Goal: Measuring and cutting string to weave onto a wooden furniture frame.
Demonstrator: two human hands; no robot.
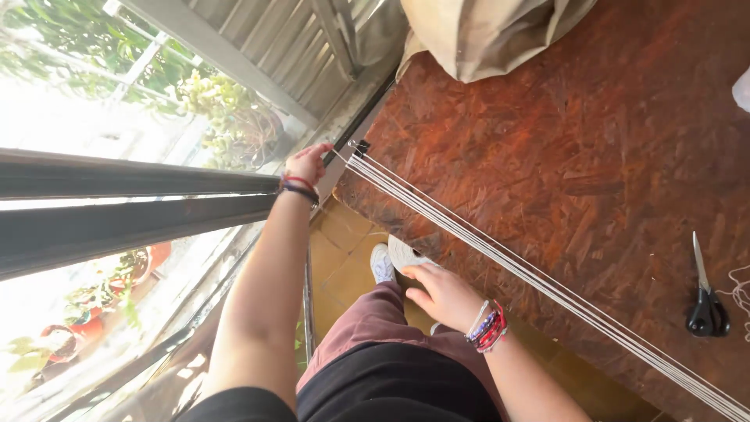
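Upper centre, left hand (307,164) pinches taut white strings (500,262) at a black clip (361,147); right hand (445,295), fingers loosely curled, rests at the reddish chipboard table (547,141) edge

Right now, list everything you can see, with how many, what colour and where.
strings: a bundle of several, white, stretched taut along the board's edge from a clamp to the lower right
clamp: one, black, at the board's far corner
board: one, reddish-brown chipboard tabletop, right side
scissors: one pair, black handles, on the board, right edge
loose yarn: one bit, white, beside the scissors
cloth: one, beige, top of the board
potted plants: a few, green in red pots, lower left outside
shoe: one, white, on the tiled floor
left hand: at the strings' far end, wrist bracelets
right hand: just below the strings, bracelets
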